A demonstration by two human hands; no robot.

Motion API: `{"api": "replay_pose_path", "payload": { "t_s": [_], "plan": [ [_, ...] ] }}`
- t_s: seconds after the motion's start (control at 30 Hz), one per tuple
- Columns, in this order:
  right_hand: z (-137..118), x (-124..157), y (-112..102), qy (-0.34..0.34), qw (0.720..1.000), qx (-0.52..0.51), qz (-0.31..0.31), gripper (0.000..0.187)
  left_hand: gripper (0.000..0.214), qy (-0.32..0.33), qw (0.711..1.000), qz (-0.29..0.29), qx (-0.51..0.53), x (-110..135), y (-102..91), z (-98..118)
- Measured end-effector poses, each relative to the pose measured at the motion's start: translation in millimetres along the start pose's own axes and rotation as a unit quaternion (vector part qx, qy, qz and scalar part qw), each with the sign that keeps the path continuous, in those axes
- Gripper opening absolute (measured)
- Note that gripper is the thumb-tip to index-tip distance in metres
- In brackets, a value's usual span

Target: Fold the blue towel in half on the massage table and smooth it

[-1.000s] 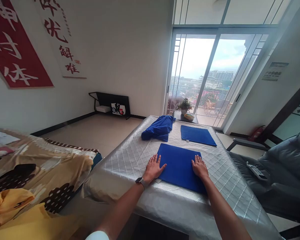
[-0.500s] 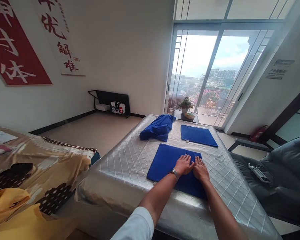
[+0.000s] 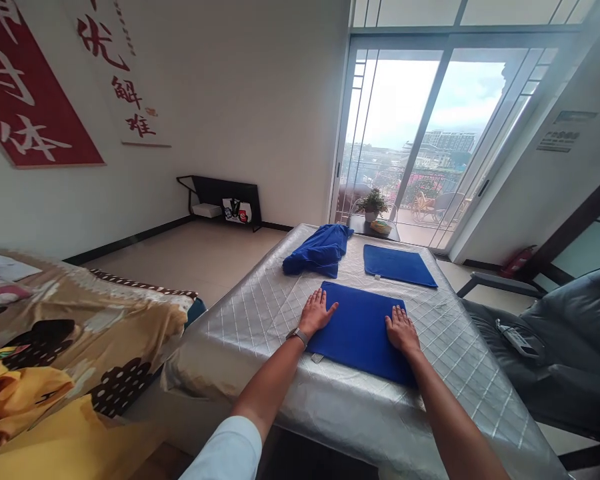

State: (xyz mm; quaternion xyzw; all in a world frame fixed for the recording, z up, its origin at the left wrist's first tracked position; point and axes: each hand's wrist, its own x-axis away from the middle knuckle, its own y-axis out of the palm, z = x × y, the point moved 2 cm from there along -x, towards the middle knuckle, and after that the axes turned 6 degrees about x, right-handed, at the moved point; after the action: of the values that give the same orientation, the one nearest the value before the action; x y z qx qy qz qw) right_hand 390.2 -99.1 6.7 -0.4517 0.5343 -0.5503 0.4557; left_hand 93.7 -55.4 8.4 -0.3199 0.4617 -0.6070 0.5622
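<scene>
Blue rectangular folded cloth (image 3: 359, 330) flat on silver quilted desk (image 3: 260, 313). Left hand (image 3: 316, 313) on left edge, right hand (image 3: 403, 331) on right; both grips wide, palms down, holding nothing.

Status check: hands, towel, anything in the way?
Left hand open, flat on left edge of folded blue towel. Right hand open, flat on its right edge. Crumpled blue towel and second flat towel lie beyond, apart from it.

White scroll (image 3: 123, 73): "解难"; red banner (image 3: 30, 100): "体"
</scene>
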Motion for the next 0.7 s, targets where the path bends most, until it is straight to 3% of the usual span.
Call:
{"api": "replay_pose_path", "payload": {
  "t_s": [0.17, 0.33, 0.6, 0.7],
  "plan": [
    [3, -10, -7, -0.007, 0.999, 0.025, -0.044, 0.069, 0.084, 0.002, 1.000, 0.007, 0.005, 1, 1.2, 5],
    [10, -34, -18, -0.021, 0.999, 0.033, -0.022, 0.066, 0.084, 0.004, 1.000, 0.018, -0.002, 1, 2.3, 4],
    [16, -41, -3, -0.020, 1.000, 0.003, -0.002, 0.066, 0.083, 0.008, 1.000, 0.026, -0.008, 3, 4.9, 3],
    [15, -39, -3, -0.016, 1.000, -0.003, 0.003, 0.066, 0.087, 0.007, 1.000, 0.005, -0.022, -1, 3.4, -1]
  ]
}}
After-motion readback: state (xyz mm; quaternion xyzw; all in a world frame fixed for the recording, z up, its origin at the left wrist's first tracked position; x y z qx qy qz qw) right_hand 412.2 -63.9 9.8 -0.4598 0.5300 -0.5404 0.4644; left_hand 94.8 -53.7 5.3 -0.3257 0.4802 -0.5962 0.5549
